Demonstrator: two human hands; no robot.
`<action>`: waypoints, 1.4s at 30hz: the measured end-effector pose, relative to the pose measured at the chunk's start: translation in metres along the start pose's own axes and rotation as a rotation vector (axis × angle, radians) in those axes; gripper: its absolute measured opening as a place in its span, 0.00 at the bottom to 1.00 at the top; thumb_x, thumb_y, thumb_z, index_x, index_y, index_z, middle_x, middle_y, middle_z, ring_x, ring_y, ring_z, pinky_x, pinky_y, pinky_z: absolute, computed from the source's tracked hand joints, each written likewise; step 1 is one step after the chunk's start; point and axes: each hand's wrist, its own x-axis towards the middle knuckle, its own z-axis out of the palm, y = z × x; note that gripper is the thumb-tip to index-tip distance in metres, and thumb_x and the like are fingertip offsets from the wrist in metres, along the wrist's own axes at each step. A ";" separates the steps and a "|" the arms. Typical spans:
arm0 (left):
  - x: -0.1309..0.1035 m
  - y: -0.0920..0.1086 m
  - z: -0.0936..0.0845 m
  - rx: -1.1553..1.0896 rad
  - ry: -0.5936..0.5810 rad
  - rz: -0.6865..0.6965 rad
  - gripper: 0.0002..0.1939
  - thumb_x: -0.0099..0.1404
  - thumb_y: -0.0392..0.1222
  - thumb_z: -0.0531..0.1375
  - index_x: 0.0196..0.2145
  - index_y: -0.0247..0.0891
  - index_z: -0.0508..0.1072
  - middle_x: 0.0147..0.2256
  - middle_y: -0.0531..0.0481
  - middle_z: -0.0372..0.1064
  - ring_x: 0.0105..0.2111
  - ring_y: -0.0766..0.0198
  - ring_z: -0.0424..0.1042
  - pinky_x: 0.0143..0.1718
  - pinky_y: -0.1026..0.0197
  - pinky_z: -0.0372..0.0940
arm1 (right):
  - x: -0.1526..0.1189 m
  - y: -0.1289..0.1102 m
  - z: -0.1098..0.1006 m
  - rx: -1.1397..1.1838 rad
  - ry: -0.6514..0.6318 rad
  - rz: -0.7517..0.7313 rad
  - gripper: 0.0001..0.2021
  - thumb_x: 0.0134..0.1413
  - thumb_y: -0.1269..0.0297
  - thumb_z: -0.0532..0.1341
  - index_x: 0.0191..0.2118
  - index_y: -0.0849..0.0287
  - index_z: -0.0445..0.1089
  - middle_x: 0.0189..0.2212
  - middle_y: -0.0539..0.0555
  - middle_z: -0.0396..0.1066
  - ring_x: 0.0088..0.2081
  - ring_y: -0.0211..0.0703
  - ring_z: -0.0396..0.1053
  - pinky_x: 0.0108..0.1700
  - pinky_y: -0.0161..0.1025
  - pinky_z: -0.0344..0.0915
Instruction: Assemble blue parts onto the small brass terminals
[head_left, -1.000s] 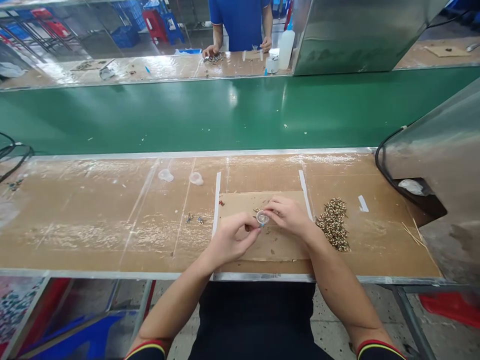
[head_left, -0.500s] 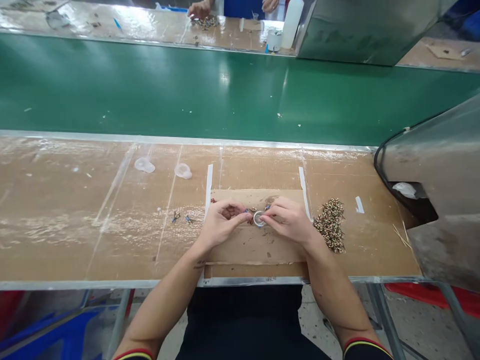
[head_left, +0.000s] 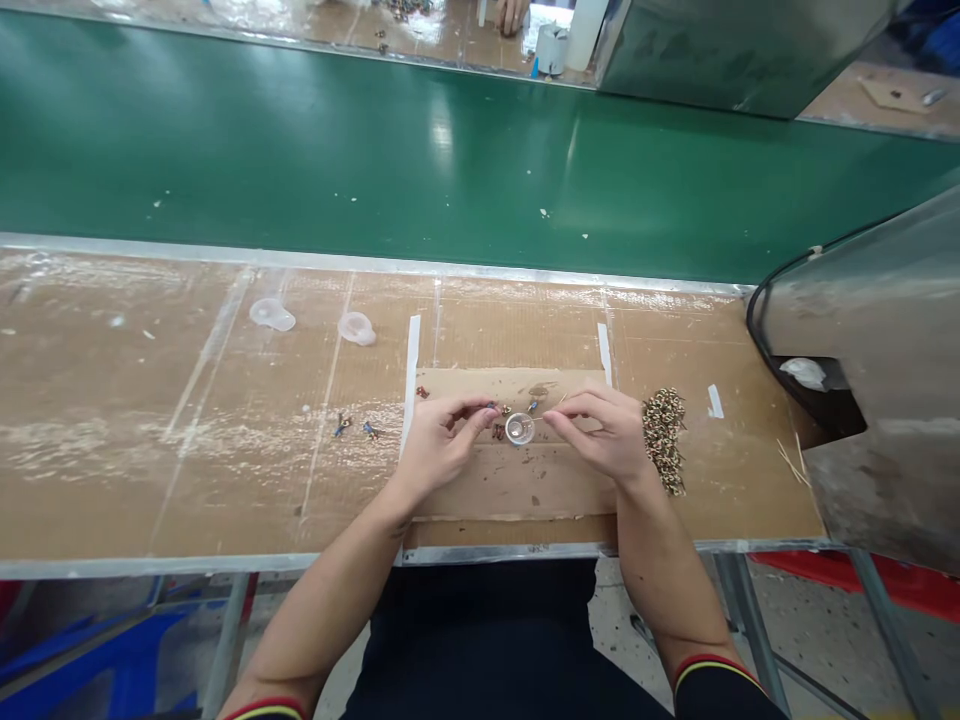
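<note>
My left hand (head_left: pixel 444 437) is closed in a pinch on a small blue-tipped part (head_left: pixel 492 406), left of a small clear cup (head_left: pixel 519 430). My right hand (head_left: pixel 604 430) pinches a thin wooden stick (head_left: pixel 541 417), which points left toward the cup's rim. The cup stands on a brown cardboard sheet (head_left: pixel 480 490); what is in it is too small to make out. Around it lie a few reddish-brown pieces (head_left: pixel 498 432) and a small blue part (head_left: pixel 533 406). More reddish pieces (head_left: pixel 422 392) lie at the sheet's upper left corner.
A pile of small brass-coloured parts (head_left: pixel 664 445) lies right of the sheet. Two translucent cups (head_left: pixel 356 328) and two blue-and-brass parts (head_left: pixel 370 430) lie to the left. Thin sticks (head_left: pixel 792 464) rest near the metal housing (head_left: pixel 885 330). Beyond runs a green belt (head_left: pixel 300 150); a co-worker's hand (head_left: pixel 513 15) shows behind it.
My right hand has moved right, away from the cup, and the stick now shows. My left hand keeps its pinch. The camera view has shifted slightly, and the co-worker's hands have moved.
</note>
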 end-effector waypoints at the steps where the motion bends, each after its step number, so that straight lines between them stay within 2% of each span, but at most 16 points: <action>1: -0.001 0.000 0.002 0.030 -0.005 0.034 0.08 0.69 0.41 0.62 0.40 0.35 0.80 0.33 0.46 0.82 0.30 0.62 0.81 0.33 0.62 0.78 | 0.000 -0.003 -0.002 0.013 0.071 0.007 0.08 0.62 0.67 0.65 0.30 0.55 0.73 0.24 0.48 0.73 0.25 0.36 0.69 0.26 0.37 0.64; 5: -0.005 0.003 0.011 0.143 -0.025 0.173 0.08 0.70 0.36 0.60 0.43 0.36 0.80 0.36 0.47 0.82 0.34 0.62 0.82 0.38 0.61 0.78 | -0.004 -0.011 0.000 0.048 0.281 0.031 0.11 0.63 0.63 0.64 0.28 0.54 0.71 0.22 0.48 0.70 0.23 0.37 0.66 0.24 0.38 0.62; 9: -0.006 0.008 0.015 0.209 -0.036 0.282 0.08 0.71 0.33 0.60 0.42 0.36 0.80 0.37 0.49 0.82 0.35 0.63 0.83 0.39 0.64 0.77 | -0.006 -0.015 0.006 0.058 0.347 0.017 0.11 0.63 0.63 0.64 0.29 0.54 0.70 0.22 0.47 0.69 0.23 0.37 0.66 0.25 0.38 0.63; 13: -0.006 0.010 0.015 0.219 -0.042 0.347 0.06 0.71 0.34 0.61 0.42 0.36 0.79 0.36 0.50 0.82 0.33 0.65 0.82 0.36 0.67 0.77 | -0.004 -0.015 0.007 0.036 0.345 -0.004 0.09 0.62 0.66 0.65 0.30 0.54 0.71 0.23 0.47 0.70 0.24 0.36 0.67 0.24 0.37 0.63; 19: -0.007 0.011 0.014 0.246 -0.026 0.371 0.04 0.70 0.33 0.62 0.41 0.36 0.78 0.35 0.49 0.82 0.33 0.65 0.82 0.36 0.67 0.77 | -0.003 -0.014 0.007 0.072 0.319 -0.033 0.07 0.58 0.71 0.66 0.30 0.56 0.71 0.23 0.46 0.70 0.23 0.34 0.66 0.24 0.34 0.62; 28: -0.006 0.010 0.015 0.247 -0.016 0.379 0.05 0.69 0.32 0.62 0.41 0.35 0.78 0.35 0.49 0.82 0.33 0.66 0.82 0.36 0.67 0.76 | -0.003 -0.014 0.008 0.043 0.315 -0.037 0.07 0.59 0.70 0.66 0.29 0.56 0.72 0.23 0.46 0.72 0.22 0.34 0.66 0.23 0.35 0.63; 42: -0.007 0.014 0.014 0.239 -0.042 0.357 0.05 0.70 0.33 0.60 0.40 0.37 0.78 0.35 0.49 0.82 0.34 0.64 0.82 0.37 0.66 0.77 | -0.005 -0.017 0.007 0.079 0.235 -0.048 0.07 0.57 0.74 0.66 0.31 0.57 0.73 0.23 0.48 0.72 0.24 0.35 0.68 0.26 0.33 0.66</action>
